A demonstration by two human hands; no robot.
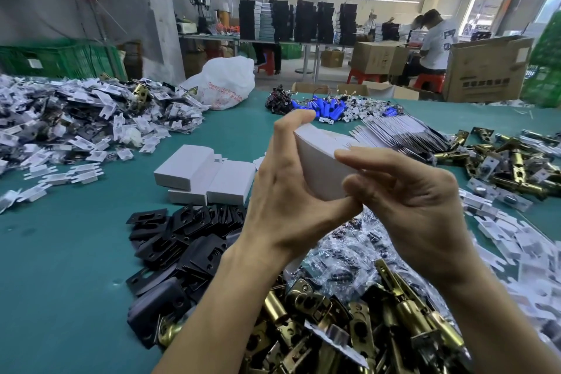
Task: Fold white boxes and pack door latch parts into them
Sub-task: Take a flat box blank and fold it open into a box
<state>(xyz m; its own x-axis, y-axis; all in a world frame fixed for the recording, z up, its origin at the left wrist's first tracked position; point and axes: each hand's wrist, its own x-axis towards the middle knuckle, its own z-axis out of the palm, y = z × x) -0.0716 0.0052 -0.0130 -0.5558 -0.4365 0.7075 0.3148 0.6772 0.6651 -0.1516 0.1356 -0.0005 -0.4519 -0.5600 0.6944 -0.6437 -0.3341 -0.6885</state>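
Above crowded table, gripped white box in curled left hand and right hand; risked creasing under uneven squeeze.

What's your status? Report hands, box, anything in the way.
Left hand and right hand both grip one white box, raised over the table. Folded boxes stacked behind the black plates. Brass latches piled below, nothing else touching the box.

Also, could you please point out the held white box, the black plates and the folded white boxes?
Held white box [321, 170]: head view, its bare side face.
Black plates [188, 237]: head view, a plate mid-pile.
Folded white boxes [185, 161]: head view, top of the upper box.
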